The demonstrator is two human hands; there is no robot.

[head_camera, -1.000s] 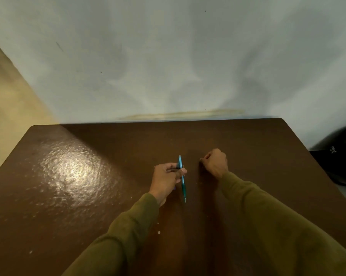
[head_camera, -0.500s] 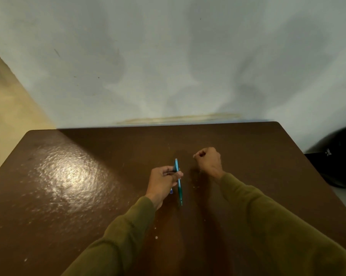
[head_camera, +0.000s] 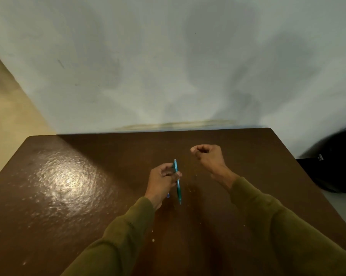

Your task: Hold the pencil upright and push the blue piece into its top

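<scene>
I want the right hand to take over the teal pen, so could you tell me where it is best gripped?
Pinch the lower barrel of the teal pen from its right side. The left hand holds the upper part, leaving the lower half bare, tip pointing toward the person. The right hand, curled, is on that side.

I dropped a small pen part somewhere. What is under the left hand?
Under the left hand only a small blue bit shows near the wrist, beside the teal pen. The palm hides the rest.

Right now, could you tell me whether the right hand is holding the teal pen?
No, the left hand grips the teal pen, while the right hand is curled apart from it.
</scene>
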